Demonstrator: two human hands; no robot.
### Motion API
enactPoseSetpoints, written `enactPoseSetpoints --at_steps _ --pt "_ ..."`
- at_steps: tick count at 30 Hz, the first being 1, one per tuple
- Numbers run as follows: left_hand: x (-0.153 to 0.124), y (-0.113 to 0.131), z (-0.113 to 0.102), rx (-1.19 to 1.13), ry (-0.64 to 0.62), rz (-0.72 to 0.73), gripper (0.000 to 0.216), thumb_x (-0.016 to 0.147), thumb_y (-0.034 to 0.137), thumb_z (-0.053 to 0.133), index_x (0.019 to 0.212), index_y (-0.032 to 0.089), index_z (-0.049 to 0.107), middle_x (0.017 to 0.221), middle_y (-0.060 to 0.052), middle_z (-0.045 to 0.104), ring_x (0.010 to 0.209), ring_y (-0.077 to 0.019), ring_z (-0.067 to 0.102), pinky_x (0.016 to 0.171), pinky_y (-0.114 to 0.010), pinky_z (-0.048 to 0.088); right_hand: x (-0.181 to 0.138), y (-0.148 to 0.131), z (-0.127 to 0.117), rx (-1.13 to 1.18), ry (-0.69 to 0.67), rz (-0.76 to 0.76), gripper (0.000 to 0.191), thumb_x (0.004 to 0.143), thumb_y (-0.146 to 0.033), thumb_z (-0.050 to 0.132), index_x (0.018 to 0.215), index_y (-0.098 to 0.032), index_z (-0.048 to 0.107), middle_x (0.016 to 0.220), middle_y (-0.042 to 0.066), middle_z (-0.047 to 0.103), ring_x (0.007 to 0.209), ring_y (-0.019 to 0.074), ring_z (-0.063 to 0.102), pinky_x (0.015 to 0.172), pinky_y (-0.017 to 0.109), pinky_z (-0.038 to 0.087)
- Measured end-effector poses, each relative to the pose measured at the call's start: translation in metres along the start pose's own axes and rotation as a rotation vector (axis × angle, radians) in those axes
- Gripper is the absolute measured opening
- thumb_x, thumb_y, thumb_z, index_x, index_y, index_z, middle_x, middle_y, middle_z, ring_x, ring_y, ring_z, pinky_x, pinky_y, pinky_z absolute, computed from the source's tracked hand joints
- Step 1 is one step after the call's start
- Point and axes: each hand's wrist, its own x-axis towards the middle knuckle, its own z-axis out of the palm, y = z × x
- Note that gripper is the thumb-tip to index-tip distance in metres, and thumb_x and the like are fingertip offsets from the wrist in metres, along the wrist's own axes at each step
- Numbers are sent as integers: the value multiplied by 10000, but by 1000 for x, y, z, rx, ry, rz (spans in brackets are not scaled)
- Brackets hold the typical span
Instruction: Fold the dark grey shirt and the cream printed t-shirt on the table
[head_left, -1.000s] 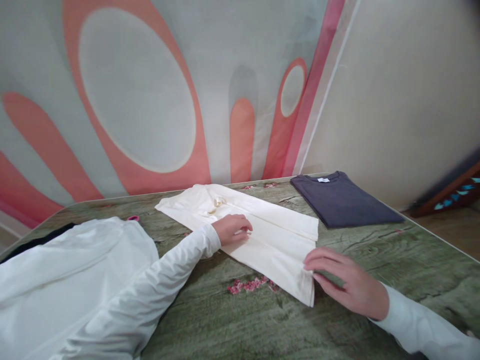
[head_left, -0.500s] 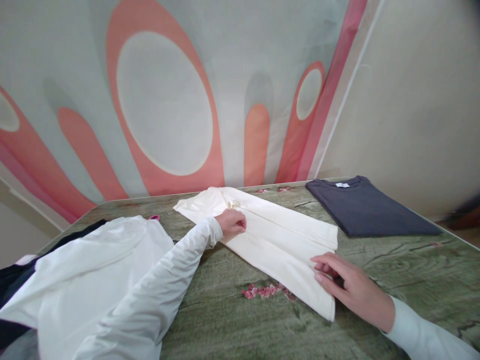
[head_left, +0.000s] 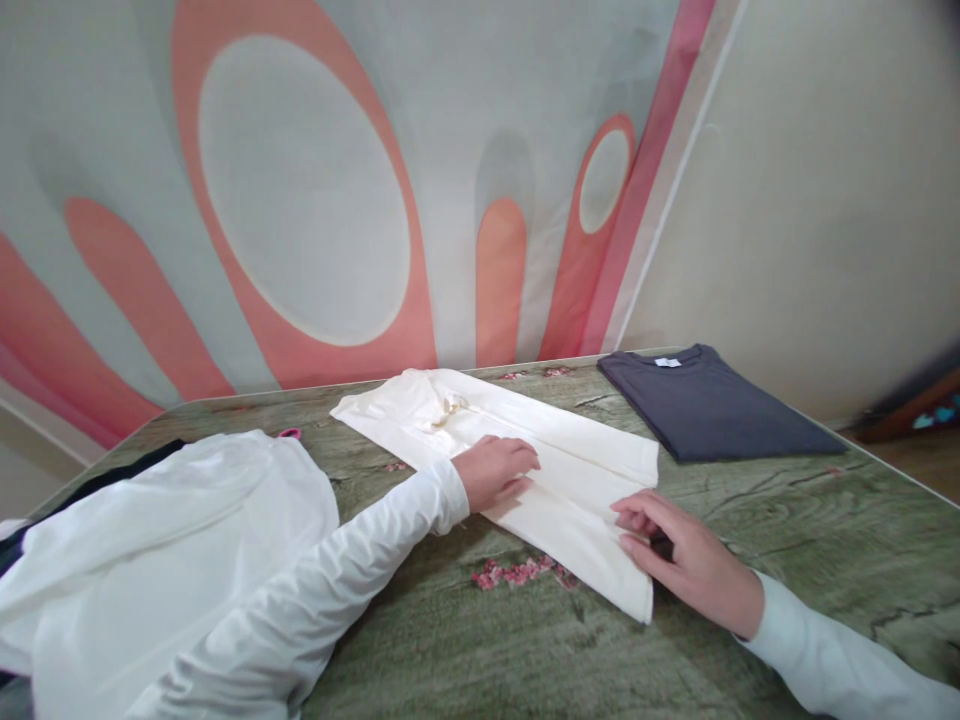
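A cream garment (head_left: 570, 470), folded into a long strip, lies slantwise on the green wood-grain table (head_left: 750, 520). My left hand (head_left: 499, 470) rests flat on the middle of the strip with its fingers stretched out. At the strip's near right end, my right hand (head_left: 682, 555) is arched over the hem. Its fingertips are drawn together on the cloth edge. Both arms wear white sleeves.
A folded dark grey T-shirt (head_left: 712, 405) lies at the table's far right. A loose white garment (head_left: 165, 540) is heaped at the left over something dark. A small pink object (head_left: 289, 433) sits behind the heap. A wall hanging with pink ovals stands behind the table.
My left hand has slid right along the strip, from near the collar to the middle, and flattened. My right hand has stayed at the hem end.
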Motion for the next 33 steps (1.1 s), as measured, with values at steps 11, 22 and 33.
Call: enactPoseSetpoints --at_steps 11,22,33 --pt "2 20 40 95 -120 -8 598 845 498 283 1338 173 187 1398 -103 194 1268 -259 172 997 -478 136 -9 -30 3 -214 -316 -409 597 798 -485 431 1302 -183 330 1345 84 342 1242 224 269 1047 427 159" --pt "2 24 35 93 -91 -12 675 799 565 342 1332 172 208 1392 -123 204 1265 -279 178 996 -493 129 -32 -22 -25 -83 -443 -344 695 721 -566 488 1299 -212 337 1343 105 336 1243 266 261 1025 498 121" --pt "3 80 47 -1 -119 133 694 792 562 352 1337 163 194 1388 -111 219 1263 -287 182 1004 -506 113 11 48 -36 -169 -22 -100 413 872 -326 337 1266 -209 379 1338 67 350 1223 197 312 1026 404 257"
